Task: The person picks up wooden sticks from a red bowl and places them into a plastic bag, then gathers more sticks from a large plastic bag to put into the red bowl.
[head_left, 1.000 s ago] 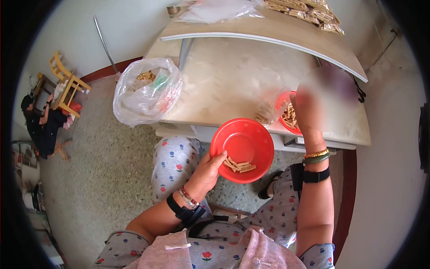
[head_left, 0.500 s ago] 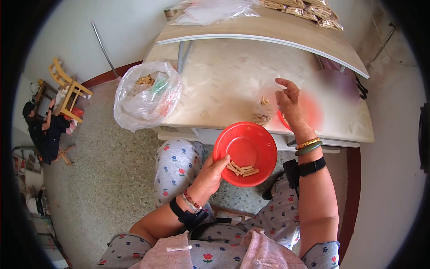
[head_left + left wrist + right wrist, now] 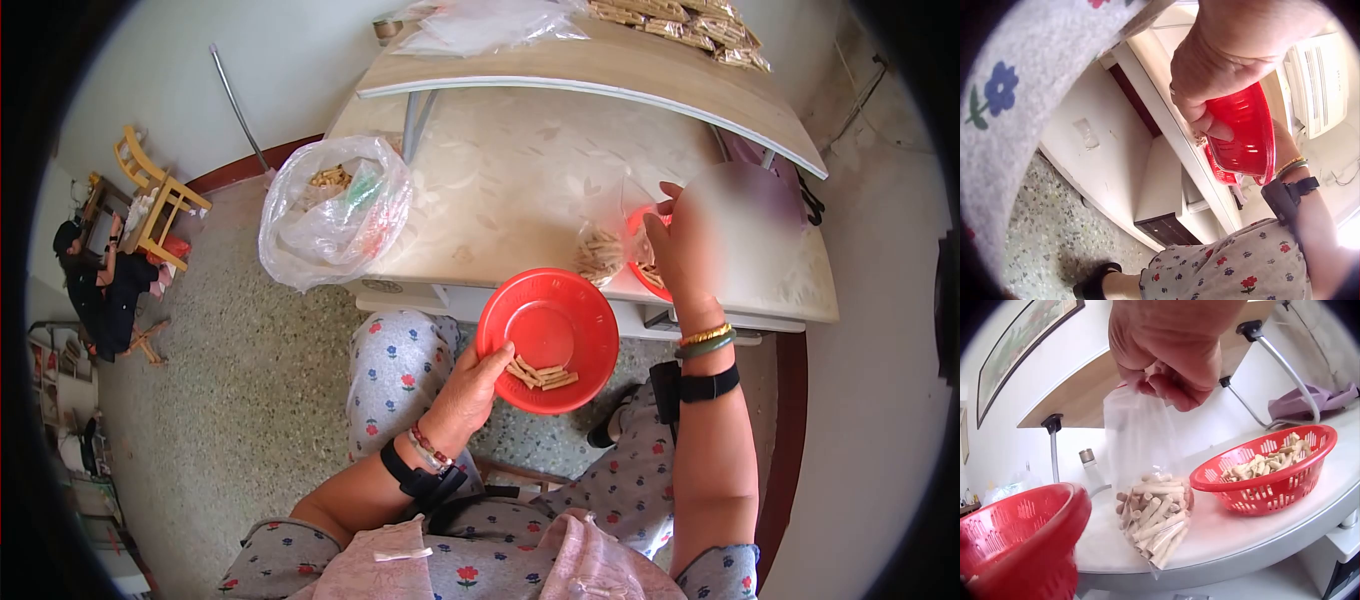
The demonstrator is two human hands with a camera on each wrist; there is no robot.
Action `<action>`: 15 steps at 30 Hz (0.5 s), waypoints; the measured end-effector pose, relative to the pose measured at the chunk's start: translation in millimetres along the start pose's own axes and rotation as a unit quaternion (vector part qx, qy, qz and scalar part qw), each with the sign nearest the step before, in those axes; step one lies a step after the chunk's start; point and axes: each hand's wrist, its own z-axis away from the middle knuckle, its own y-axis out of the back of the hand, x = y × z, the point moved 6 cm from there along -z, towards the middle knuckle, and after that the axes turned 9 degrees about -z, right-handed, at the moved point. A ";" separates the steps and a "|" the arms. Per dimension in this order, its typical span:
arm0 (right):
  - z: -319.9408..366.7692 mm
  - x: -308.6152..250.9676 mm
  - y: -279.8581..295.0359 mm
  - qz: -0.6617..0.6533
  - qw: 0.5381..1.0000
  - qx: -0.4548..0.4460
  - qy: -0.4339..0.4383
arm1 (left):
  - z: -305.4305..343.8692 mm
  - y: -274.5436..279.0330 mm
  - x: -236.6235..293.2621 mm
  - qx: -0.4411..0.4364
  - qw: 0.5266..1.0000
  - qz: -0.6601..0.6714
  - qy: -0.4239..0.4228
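A seated person in flowered clothes is packing short wooden pegs into bags. The left hand (image 3: pixel 465 385) grips the rim of a red basket (image 3: pixel 547 335) held over the lap, thumb inside it and fingers curled beneath. Only a few pegs (image 3: pixel 538 372) lie in its bottom. The right hand (image 3: pixel 1166 347) pinches the mouth of a small clear bag (image 3: pixel 1150 519), whose filled lower part rests on the table (image 3: pixel 500 180) just beside a second red basket (image 3: pixel 1266 469) holding more pegs. The bag looks partly filled and not yet sealed. Filled packs (image 3: pixel 690 20) on the upper shelf suggest steady progress, while a large plastic sack (image 3: pixel 335 210) holds further stock.
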 end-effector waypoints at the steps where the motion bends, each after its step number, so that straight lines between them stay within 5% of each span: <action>1: 5.6 -18.6 5.9 0.050 0.996 0.034 0.064 | -0.1 0.1 0.8 -0.001 1.000 0.000 -0.004; 5: 34.4 -54.9 -1.8 0.071 0.982 -0.025 0.176 | -0.4 0.3 1.4 0.002 1.000 -0.001 -0.012; 10: 61.9 -49.5 -28.7 0.255 0.952 -0.145 0.093 | -0.5 1.7 0.2 -0.003 1.000 -0.004 -0.012; 15: 64.9 -37.3 -32.5 0.263 0.946 -0.156 0.108 | -1.0 6.0 -1.7 -0.002 0.999 -0.021 -0.030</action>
